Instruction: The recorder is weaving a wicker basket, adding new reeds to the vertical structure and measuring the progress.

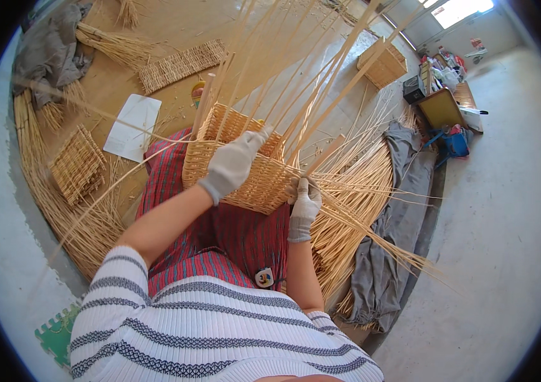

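Observation:
A partly woven rectangular wicker basket (245, 181) rests on my lap, tall pale stakes rising from its walls. Across its near wall lies my left hand (235, 162) in a light knitted glove, closed at the rim among the stakes; its thumb is hidden. At the basket's right corner my right hand (305, 202), gloved too, is closed with the thumb up on some wicker strands. Loose strand ends (385, 242) fan out to the right beside it. A thick wooden stick (204, 105) stands at the left corner, and another wooden stick (324, 155) leans out at the right corner.
Bundles of long strands (353, 210) lie right, beside grey cloth (388, 254). More strands (60, 210) and a small woven piece (79, 163) are left, near a white sheet (132, 127). A woven panel (181, 65) and another basket (382, 62) lie farther off. A tape measure (264, 277) rests on my lap.

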Tool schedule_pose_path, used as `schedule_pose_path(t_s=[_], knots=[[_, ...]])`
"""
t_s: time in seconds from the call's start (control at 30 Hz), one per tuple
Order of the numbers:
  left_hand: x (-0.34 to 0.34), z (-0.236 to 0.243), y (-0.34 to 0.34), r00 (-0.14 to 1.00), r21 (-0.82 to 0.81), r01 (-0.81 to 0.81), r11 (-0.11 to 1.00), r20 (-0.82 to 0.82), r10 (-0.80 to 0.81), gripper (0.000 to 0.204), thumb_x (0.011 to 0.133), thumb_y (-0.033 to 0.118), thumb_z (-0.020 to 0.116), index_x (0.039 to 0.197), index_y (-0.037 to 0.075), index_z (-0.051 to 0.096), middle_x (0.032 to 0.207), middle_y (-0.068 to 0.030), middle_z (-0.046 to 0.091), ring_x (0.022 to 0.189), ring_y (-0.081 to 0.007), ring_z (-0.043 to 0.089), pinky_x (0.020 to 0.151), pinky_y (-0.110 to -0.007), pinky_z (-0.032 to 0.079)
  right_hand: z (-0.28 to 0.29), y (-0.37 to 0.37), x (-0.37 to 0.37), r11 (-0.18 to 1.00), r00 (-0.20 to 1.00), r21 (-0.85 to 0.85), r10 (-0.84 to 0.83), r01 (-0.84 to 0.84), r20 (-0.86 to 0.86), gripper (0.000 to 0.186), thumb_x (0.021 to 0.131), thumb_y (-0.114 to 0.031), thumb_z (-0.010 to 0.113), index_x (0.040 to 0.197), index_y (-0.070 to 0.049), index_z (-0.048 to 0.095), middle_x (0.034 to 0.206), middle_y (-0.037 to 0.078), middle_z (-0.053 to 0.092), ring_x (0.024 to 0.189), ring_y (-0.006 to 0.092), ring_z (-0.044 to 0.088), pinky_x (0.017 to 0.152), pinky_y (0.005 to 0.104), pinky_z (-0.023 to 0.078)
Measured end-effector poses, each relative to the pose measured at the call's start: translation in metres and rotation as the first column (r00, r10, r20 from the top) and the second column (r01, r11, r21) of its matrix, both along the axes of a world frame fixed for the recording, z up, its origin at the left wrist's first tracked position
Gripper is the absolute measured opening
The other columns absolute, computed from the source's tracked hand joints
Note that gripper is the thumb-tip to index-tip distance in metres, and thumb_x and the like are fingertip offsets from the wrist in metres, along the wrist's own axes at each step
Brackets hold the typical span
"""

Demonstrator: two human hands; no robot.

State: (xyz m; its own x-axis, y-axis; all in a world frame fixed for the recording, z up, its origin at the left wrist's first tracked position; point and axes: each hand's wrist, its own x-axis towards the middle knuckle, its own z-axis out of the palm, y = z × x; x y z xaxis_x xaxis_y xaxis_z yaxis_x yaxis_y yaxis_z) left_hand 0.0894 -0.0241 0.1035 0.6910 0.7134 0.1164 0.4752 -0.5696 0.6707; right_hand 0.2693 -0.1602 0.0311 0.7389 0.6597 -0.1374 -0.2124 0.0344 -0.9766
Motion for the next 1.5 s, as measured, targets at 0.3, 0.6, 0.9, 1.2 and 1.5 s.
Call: schedule_pose_path(t_s=[0.3, 0.6, 0.9, 1.2, 1.5], knots=[[0.042, -0.046, -0.036, 0.943, 0.312, 0.014, 0.95, -0.319, 0.091, 0.076, 0.087, 0.007, 0.056, 0.155, 0.024, 0.026, 0.131, -0.0203, 0.046, 0.068, -0.0257, 0.07, 0.056, -0.039, 0.058, 0.093, 0.083, -0.006, 0.996, 0.212, -0.094, 0.092, 0.003, 0.973, 0.049, 0.092, 0.003, 0.054, 0.14, -0.003, 0.051, 0.135, 0.015, 0.058, 0.122, 0.0225, 0.058, 0.093, 0.0326, 0.051], [0.036, -0.04, -0.034, 0.899, 0.213, 0.099, 0.972, -0.439, 0.004, 0.063, 0.088, 0.005, 0.058, 0.147, 0.02, 0.041, 0.123, -0.0168, 0.05, 0.078, -0.0226, 0.07, 0.062, -0.035, 0.057, 0.023, -0.052, -0.024, 0.975, 0.93, -0.006, -0.212, 0.224, 0.301, 0.03, 0.104, -0.009, 0.047, 0.133, -0.007, 0.055, 0.106, 0.006, 0.066, 0.07, 0.0039, 0.055, 0.061, 0.0193, 0.046], [-0.117, -0.027, -0.024, 0.681, 0.017, -0.325, 0.946, 0.699, 0.221, 0.037, 0.086, -0.003, 0.063, 0.121, 0.002, 0.052, 0.117, -0.0136, 0.054, 0.108, -0.0254, 0.056, 0.095, -0.036, 0.045, 0.04, 0.011, -0.096, 0.921, 0.849, -0.126, 0.388, -0.368, 0.358, 0.028, 0.1, -0.004, 0.053, 0.127, -0.004, 0.061, 0.105, 0.007, 0.067, 0.093, 0.0117, 0.064, 0.083, 0.0257, 0.053], [-0.125, -0.066, 0.014, 0.759, -0.066, -0.369, 0.927, 0.554, 0.341, 0.056, 0.088, 0.022, 0.066, 0.138, 0.005, 0.045, 0.14, -0.007, 0.051, 0.133, -0.0224, 0.046, 0.116, -0.042, 0.028, 0.1, 0.116, -0.216, 0.759, 0.355, 0.083, 0.203, -0.646, 0.913, 0.035, 0.086, -0.009, 0.064, 0.12, -0.013, 0.065, 0.107, 0.018, 0.066, 0.094, 0.0318, 0.066, 0.085, 0.0446, 0.053], [-0.13, -0.099, 0.032, 0.709, -0.311, -0.326, 0.893, 0.544, 0.448, 0.056, 0.092, 0.051, 0.055, 0.129, 0.009, 0.063, 0.131, -0.0035, 0.062, 0.132, -0.0215, 0.049, 0.123, -0.046, 0.016, 0.08, 0.132, -0.268, 0.764, 0.43, -0.268, 0.575, -0.587, 0.696, 0.015, 0.095, -0.026, 0.059, 0.097, -0.015, 0.067, 0.08, 0.018, 0.067, 0.079, 0.0366, 0.068, 0.074, 0.0473, 0.052]])
